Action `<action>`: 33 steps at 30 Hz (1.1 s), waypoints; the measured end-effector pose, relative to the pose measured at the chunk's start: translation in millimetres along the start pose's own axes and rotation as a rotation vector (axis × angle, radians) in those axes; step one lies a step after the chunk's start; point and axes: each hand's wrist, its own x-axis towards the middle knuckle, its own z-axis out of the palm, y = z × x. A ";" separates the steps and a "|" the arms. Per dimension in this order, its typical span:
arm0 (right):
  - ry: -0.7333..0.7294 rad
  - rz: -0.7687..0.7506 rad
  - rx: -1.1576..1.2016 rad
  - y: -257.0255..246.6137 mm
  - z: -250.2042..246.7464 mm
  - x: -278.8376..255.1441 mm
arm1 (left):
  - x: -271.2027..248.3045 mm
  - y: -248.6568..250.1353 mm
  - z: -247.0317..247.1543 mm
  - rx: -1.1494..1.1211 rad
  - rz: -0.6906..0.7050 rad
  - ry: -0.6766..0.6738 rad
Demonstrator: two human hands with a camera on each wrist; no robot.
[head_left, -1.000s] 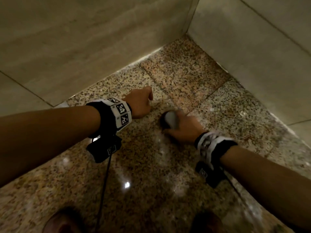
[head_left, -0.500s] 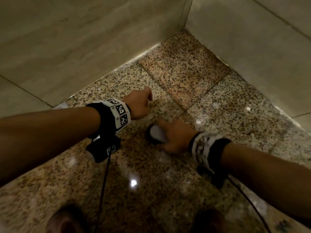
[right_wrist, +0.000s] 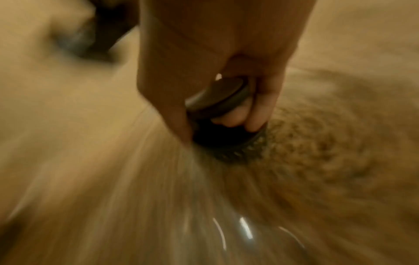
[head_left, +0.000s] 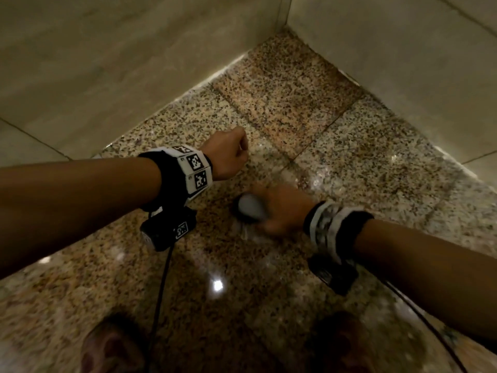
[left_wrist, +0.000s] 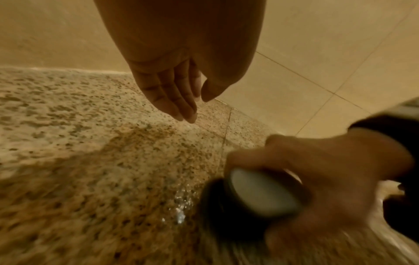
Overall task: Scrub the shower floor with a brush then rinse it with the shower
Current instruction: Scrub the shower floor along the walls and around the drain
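Shower floor is the speckled granite we stand on, and we judge the scrubbing to be under way, not finished. Nearest to us our two feet show dimly at the bottom edge of the head view, and the stone between them and our hands shines with bright glints, so it looks wet there.

A little farther on, near the middle of the floor, our right hand has its fingers and thumb curled round the brush, a round dark one with a pale grey cap. The right wrist view shows the fingers wrapped over the dark body and the bristles down on the granite. That view and the hand are smeared with blur, which we read as a scrubbing stroke.

To the left and slightly farther, our left hand hangs above the floor and holds nothing. Its fingers reach down loosely, close together, with the thumb tip close to them.

Beyond both hands lies the far corner tile, redder and duller, meeting the beige walls. It shows no shine, and we guess it has yet to be scrubbed.

No shower head or running water appears in any view, so the rinse is all still ahead of us.
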 end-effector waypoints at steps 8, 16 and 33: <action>-0.010 0.007 -0.013 -11.7 0.1 -45.6 | -1.0 7.7 23.5 -0.006 0.016 -0.096; 0.193 0.159 0.010 20.5 -5.7 -4.0 | 7.7 14.7 28.6 -0.016 0.012 -0.135; 0.228 0.236 0.126 30.1 -35.5 27.3 | -0.8 -16.1 -5.4 0.014 -0.071 -0.020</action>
